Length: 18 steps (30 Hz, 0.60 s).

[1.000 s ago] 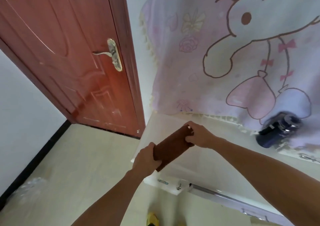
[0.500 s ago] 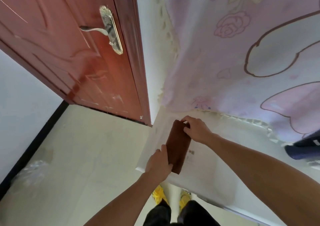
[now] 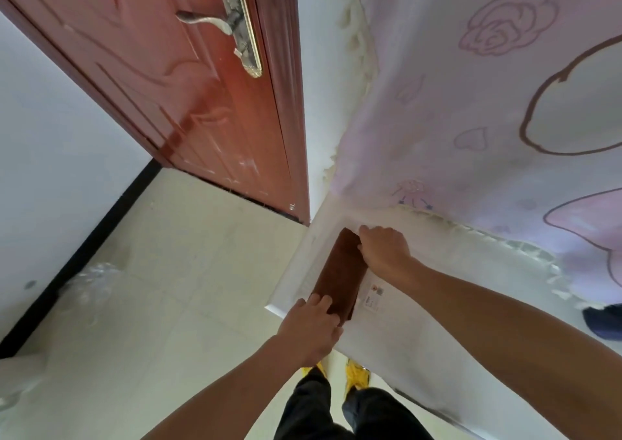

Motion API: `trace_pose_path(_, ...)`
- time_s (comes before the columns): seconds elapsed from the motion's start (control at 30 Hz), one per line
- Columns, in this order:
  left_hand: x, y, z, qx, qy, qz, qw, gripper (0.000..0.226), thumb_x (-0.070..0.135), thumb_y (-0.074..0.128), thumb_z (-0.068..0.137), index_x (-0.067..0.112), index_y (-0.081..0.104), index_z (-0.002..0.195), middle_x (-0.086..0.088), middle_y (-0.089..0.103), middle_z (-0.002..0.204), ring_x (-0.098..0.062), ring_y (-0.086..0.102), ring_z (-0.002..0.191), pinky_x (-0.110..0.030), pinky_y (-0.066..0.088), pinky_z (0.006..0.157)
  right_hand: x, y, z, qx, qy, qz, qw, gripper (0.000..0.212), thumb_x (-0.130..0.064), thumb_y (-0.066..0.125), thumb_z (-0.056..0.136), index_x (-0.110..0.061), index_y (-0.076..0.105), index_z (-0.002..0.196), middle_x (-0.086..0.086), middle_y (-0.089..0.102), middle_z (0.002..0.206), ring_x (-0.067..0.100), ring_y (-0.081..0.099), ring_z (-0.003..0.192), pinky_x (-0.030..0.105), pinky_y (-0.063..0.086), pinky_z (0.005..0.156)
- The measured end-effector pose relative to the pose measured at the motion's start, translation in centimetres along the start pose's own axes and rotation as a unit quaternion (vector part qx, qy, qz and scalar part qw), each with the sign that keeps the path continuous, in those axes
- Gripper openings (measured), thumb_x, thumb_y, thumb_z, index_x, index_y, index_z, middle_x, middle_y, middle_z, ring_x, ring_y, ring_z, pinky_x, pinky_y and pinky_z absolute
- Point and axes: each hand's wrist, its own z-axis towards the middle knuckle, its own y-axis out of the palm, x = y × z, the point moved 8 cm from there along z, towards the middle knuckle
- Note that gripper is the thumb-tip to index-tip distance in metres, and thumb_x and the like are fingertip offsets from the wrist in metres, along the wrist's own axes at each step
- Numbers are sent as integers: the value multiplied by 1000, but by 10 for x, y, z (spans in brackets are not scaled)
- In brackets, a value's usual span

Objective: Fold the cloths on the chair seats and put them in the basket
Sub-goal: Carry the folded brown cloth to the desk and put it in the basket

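Folded brown cloth (image 3: 340, 271) lying on a white surface (image 3: 420, 332) (near its corner), left hand (image 3: 311, 328) gripping its near end, right hand (image 3: 383, 249) pinching its far end, red door (image 3: 168, 79) behind.

Folded brown cloth (image 3: 340, 271)
Narrow oblong, lying flat; left hand (image 3: 311, 328) on its near end, right hand (image 3: 383, 251) at its far end.

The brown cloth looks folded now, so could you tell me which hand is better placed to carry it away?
Probably the left hand: it grips the brown cloth at its near end, while the right hand only pinches the far corner.
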Motion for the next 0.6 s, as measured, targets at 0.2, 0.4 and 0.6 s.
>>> trace_pose_path(0.2,15,6,3,-41,2,-3,999,46,43,20,101,22,46,132,-8,42,139,-32,36,121,-44,34,98,-19,1,-20,17,-173,-39,984,39,-11,53,91,-19,52,130,7,48,127,26,44,116,37,50,75)
trace_pose_path(0.4,8,15,6,-91,-42,-6,995,55,52,16,99,28,42,141,-3,24,157,-27,26,138,-45,26,110,-2,34,-24,-50,-176,13,983,61,-2,55,87,-24,43,143,5,37,144,24,38,127,36,45,93)
trace_pose_path(0.6,9,-4,-6,-16,-52,-16,998,39,39,30,101,24,55,127,-1,51,132,-23,44,122,-38,34,101,-7,17,-26,-71,-191,31,978,46,-5,46,94,-21,51,136,5,47,135,26,47,119,37,44,94)
